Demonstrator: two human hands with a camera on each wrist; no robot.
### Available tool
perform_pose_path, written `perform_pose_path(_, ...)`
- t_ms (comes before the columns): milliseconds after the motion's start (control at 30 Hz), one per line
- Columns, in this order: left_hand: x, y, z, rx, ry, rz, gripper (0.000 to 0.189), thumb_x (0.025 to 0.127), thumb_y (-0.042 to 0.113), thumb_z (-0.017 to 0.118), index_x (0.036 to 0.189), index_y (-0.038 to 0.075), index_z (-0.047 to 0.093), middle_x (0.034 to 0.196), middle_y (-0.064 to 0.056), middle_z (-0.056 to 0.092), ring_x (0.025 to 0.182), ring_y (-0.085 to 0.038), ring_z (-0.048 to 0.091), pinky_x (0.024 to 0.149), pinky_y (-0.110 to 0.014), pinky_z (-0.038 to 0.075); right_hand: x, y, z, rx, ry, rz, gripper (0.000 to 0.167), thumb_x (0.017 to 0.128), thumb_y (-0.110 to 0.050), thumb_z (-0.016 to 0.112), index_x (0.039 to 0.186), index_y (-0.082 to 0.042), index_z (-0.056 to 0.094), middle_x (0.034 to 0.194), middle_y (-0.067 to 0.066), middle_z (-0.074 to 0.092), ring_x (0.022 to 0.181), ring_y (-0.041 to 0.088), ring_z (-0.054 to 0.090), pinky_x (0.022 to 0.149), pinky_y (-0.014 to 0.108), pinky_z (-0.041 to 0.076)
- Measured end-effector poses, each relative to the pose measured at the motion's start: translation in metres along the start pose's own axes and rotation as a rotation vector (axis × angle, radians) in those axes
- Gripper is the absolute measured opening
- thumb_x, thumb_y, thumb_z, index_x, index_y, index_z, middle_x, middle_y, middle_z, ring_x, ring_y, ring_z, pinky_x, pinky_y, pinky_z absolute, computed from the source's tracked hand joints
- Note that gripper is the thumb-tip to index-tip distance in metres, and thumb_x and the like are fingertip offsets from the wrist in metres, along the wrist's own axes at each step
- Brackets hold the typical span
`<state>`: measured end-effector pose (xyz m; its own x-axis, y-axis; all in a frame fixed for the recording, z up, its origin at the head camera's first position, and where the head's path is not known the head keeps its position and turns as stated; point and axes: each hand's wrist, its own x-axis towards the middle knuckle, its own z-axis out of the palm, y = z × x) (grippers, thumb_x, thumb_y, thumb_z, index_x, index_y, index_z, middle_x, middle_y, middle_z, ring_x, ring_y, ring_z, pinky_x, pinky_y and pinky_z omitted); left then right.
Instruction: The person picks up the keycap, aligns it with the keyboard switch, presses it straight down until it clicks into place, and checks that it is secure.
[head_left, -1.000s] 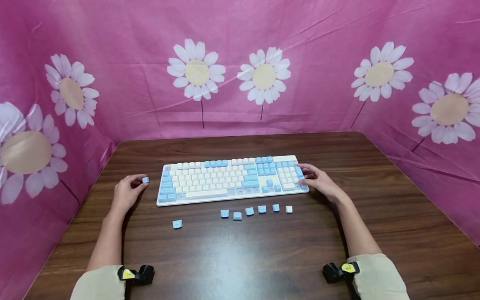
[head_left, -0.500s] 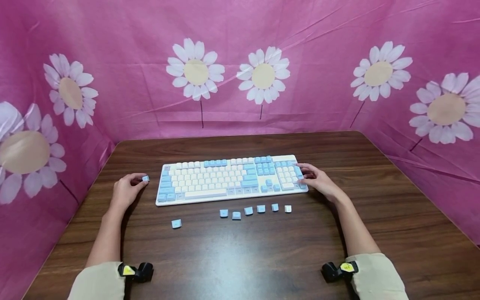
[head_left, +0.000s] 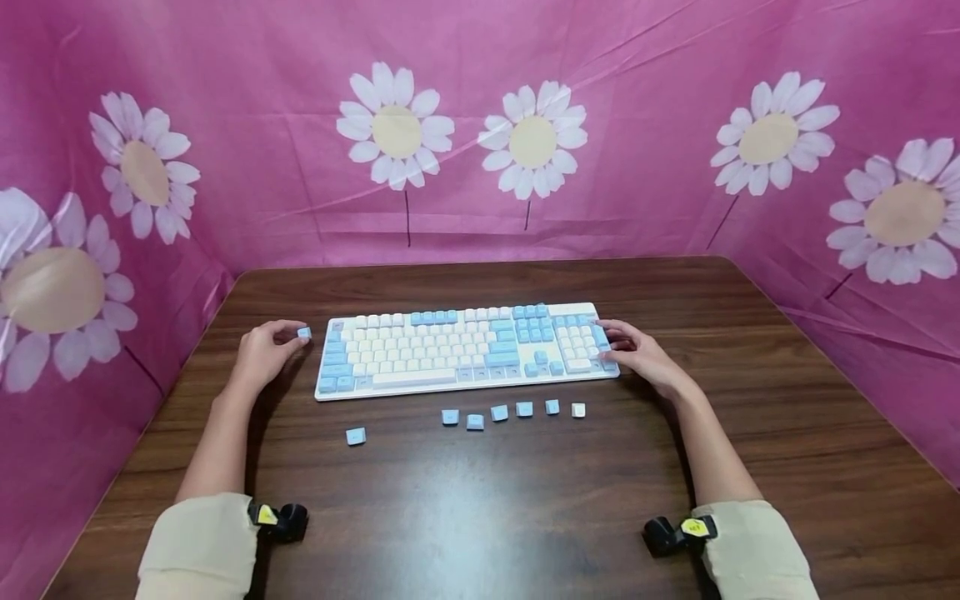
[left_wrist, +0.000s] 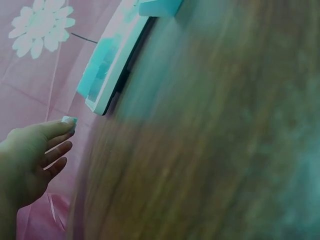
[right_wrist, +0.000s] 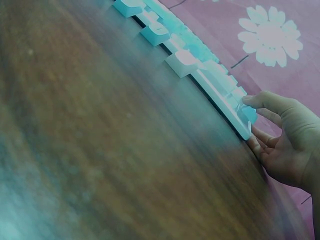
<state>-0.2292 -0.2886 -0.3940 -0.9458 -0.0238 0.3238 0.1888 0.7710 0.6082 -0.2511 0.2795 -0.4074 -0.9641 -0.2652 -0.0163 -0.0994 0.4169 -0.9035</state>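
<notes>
A blue keycap is pinched by the left hand, just off the left end of the keyboard. Its right end is gripped by the right hand, thumb on top. Both forearms are stretched over the table; six loose keycaps are lined up in front, a lone keycap set apart

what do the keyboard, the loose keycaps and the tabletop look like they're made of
Keyboard: likely plastic, smooth white border with crisp edges. Loose keycaps: probably plastic, pale blue and one white, seemingly matte, moulded-looking shapes. Tabletop: wood or wood-look laminate; brown grain, satiny light reflection.
</notes>
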Motion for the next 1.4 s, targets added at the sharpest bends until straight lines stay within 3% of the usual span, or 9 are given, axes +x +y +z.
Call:
perform_pose_path(367, 0.015, 0.015, 0.001, -0.002, -0.053, 0.043, 0.024, 0.085, 0.006, 0.064, 0.105, -0.006, 0.063, 0.095, -0.025, 0.063, 0.087, -0.038, 0.058, 0.078, -0.049, 0.041, -0.002, -0.002, 0.0, 0.012, -0.011, 0.008, 0.06, 0.086, -0.011, 0.064, 0.139, -0.005, 0.037, 0.132, 0.023, 0.036, 0.109, 0.03, 0.04, 0.082, 0.027, 0.036)
perform_pose_path(700, 0.028, 0.026, 0.006, -0.004, -0.151, 0.024, 0.025, 0.088, 0.008, 0.062, 0.109, -0.006, 0.061, 0.104, -0.027, 0.06, 0.095, -0.038, 0.054, 0.081, -0.05, 0.041, -0.011, -0.029, 0.005, 0.019, -0.016, 0.027, 0.057, 0.086, -0.003, 0.061, 0.137, 0.004, 0.035, 0.131, 0.029, 0.034, 0.109, 0.036, 0.038, 0.082, 0.025, 0.035)
perform_pose_path(967, 0.033, 0.028, 0.011, -0.006, -0.212, 0.014, 0.026, 0.089, 0.008, 0.06, 0.11, -0.006, 0.061, 0.106, -0.026, 0.06, 0.097, -0.036, 0.053, 0.08, -0.048, 0.041, -0.003, -0.006, 0.0, 0.013, -0.016, 0.009, 0.061, 0.087, -0.011, 0.064, 0.139, -0.003, 0.036, 0.132, 0.024, 0.035, 0.11, 0.032, 0.039, 0.082, 0.025, 0.036)
perform_pose_path(1400, 0.034, 0.029, 0.011, -0.005, -0.273, -0.018, 0.028, 0.092, 0.012, 0.057, 0.112, -0.007, 0.06, 0.108, -0.027, 0.059, 0.102, -0.037, 0.052, 0.085, -0.049, 0.039, -0.001, 0.0, 0.0, -0.003, -0.014, -0.001, 0.06, 0.086, -0.016, 0.066, 0.138, -0.006, 0.038, 0.131, 0.021, 0.037, 0.108, 0.029, 0.041, 0.082, 0.028, 0.037)
